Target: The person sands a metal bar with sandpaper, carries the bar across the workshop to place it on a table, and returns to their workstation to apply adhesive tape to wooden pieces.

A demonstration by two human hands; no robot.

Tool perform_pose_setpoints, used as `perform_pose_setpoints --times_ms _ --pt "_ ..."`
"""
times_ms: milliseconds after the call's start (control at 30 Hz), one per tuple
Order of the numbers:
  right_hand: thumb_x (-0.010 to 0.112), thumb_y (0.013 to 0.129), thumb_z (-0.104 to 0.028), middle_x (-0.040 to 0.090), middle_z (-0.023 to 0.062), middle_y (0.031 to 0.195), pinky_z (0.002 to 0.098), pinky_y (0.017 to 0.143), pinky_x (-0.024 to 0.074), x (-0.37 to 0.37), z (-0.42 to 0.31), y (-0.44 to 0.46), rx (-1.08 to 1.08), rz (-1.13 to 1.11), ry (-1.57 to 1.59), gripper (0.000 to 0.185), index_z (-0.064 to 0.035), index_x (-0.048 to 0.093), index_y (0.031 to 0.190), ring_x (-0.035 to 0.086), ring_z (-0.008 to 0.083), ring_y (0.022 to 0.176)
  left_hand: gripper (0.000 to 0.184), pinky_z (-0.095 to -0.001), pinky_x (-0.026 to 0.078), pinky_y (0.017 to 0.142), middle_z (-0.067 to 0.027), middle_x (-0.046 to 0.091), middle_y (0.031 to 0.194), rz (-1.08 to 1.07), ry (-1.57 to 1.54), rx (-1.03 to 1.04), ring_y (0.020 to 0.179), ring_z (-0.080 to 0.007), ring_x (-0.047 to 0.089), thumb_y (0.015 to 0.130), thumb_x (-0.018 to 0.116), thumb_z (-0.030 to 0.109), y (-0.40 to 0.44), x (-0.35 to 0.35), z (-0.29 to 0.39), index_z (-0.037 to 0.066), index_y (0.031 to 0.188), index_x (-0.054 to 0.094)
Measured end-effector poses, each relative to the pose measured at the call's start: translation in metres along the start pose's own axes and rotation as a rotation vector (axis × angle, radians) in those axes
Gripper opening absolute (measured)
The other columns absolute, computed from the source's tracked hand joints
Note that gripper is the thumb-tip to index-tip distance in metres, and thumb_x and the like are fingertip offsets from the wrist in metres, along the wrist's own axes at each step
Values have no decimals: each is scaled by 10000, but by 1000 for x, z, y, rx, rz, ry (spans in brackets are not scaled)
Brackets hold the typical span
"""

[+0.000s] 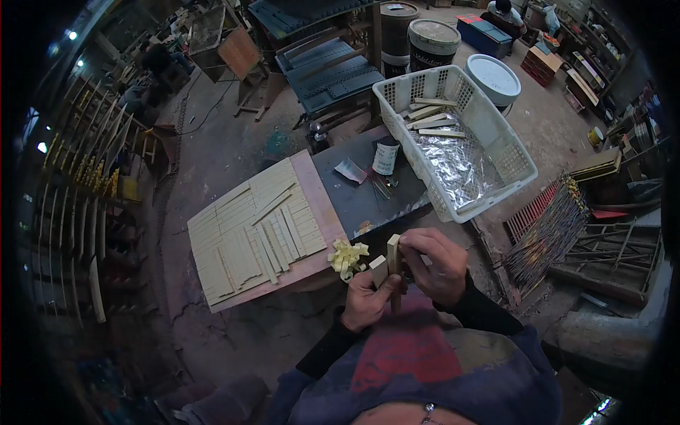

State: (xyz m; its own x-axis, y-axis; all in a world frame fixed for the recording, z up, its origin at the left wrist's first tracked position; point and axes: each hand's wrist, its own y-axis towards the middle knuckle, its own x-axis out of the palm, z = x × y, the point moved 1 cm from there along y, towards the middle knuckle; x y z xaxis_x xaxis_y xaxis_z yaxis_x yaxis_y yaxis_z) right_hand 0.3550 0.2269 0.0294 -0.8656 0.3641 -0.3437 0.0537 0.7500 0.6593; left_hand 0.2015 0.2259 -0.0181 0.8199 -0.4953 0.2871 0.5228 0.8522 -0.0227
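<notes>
In front of my chest, my left hand [365, 303] is closed around a pale wooden strip [379, 268], its end sticking up past the thumb. My right hand [438, 268] pinches a second, upright wooden strip [394, 258] near its top, right beside the first. The lower part of this strip passes by my left thumb. A bunch of curled, pale yellow ribbon-like pieces [347, 258] lies close to my left hand, at the board's corner. Many similar wooden strips [258, 230] lie in rows on a pinkish board [319, 191] to the left.
A white plastic crate [520, 152] holds several strips and shiny plastic. A white cup [384, 159] stands on the dark tabletop [347, 159]. Lidded buckets [494, 79] and dark metal racks [329, 71] stand behind. Two other people [504, 18] are farther back.
</notes>
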Motion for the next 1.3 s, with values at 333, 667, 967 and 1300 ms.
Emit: perform_pose_setpoints --times_ms 333,667,967,1300 --pt "625 744 95 616 139 851 275 590 518 6 5 -3 -48 19 -13 216 -2 563 928 633 212 713 247 -226 469 578 -49 623 765 0 -40 -10 682 -94 577 929 504 208 0 0 -5 -22 908 593" --pt "615 757 93 621 129 844 251 562 516 2 3 -1 39 36 34 203 -1 557 928 629 187 690 240 -226 464 619 -44 623 790 -16 17 54 710 -96 575 915 531 198 3 1 3 -28 988 572" --pt "601 753 103 595 117 849 263 557 520 1 3 5 60 -44 46 203 -7 525 905 613 186 693 261 -231 472 609 -53 619 769 8 -8 34 708 -106 577 920 520 222 3 3 2 -26 960 593" --pt "614 752 95 602 117 849 247 556 516 0 9 3 78 -12 68 203 -6 533 909 619 172 687 280 -230 478 603 -62 616 796 -16 -35 30 710 -113 580 925 507 233 4 3 -2 -26 1009 572"
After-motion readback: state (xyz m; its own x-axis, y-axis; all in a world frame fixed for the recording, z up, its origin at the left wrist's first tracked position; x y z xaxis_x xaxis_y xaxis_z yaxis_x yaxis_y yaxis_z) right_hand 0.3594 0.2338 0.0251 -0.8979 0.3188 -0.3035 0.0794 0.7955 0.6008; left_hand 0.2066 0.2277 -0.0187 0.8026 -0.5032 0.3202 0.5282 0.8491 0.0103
